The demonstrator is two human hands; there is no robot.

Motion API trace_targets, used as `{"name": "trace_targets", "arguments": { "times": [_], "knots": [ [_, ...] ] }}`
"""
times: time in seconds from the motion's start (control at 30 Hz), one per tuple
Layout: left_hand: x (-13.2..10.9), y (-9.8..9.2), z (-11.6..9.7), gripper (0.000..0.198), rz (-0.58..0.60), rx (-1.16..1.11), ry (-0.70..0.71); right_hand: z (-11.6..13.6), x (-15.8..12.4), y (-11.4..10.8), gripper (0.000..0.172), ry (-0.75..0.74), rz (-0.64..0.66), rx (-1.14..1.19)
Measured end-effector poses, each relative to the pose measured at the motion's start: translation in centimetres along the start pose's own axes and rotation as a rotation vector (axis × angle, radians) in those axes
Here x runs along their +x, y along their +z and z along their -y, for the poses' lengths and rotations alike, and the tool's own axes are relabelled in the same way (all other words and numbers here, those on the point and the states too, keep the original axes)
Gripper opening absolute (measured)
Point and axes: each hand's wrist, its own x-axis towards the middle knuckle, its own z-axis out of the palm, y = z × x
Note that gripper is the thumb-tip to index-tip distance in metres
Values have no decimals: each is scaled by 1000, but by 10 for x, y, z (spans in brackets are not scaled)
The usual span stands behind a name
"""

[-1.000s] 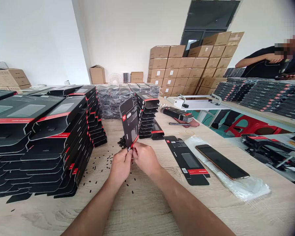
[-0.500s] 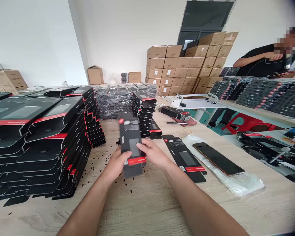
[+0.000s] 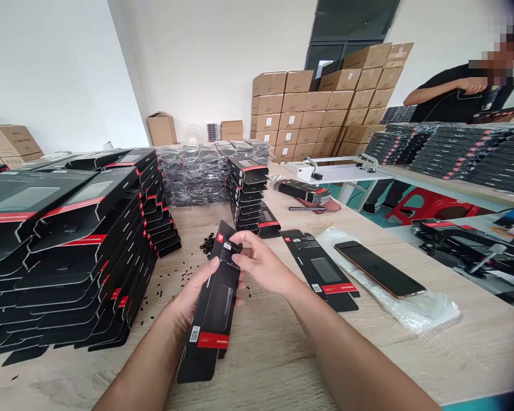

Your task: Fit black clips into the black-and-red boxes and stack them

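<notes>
A black packaging box [image 3: 212,297] with a red band and a clear window is tilted above the table, partly opened out, its bottom flap toward me. My left hand [image 3: 195,285] is closed round its left side, thumb on the printed face, fingertips showing past the right edge. At the box's upper right edge, my right hand [image 3: 261,262] pinches with thumb and forefinger; what exactly lies between those fingertips is partly hidden. A flat black box [image 3: 319,271] lies to the right of my right hand. Small black plastic pieces [image 3: 208,244] are heaped behind the held box.
Tall stacks of opened boxes [image 3: 68,251] fill the left side. Another box stack [image 3: 245,194] stands ahead. To the right, a phone [image 3: 379,268] rests on plastic bags [image 3: 432,311]. A pen [image 3: 306,209] lies farther back. A co-worker [image 3: 449,94] stands behind stacked goods.
The box has come lower and closer, tilting and spreading so its side panel shows. My right hand has moved from its lower face up to its upper right edge.
</notes>
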Motion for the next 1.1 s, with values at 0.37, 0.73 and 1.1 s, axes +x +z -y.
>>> {"name": "trace_targets", "arguments": {
  "times": [0.37, 0.73, 1.1],
  "knots": [
    [3, 1, 5, 80, 185, -27, 79, -16, -4, -10, 40, 290, 341, 541],
    [14, -11, -2, 34, -295, 623, 462, -23, 5, 10, 36, 136, -39, 391],
    [10, -26, -23, 51, -525, 490, 543, -33, -2, 15, 57, 287, 108, 115]
  ]
}}
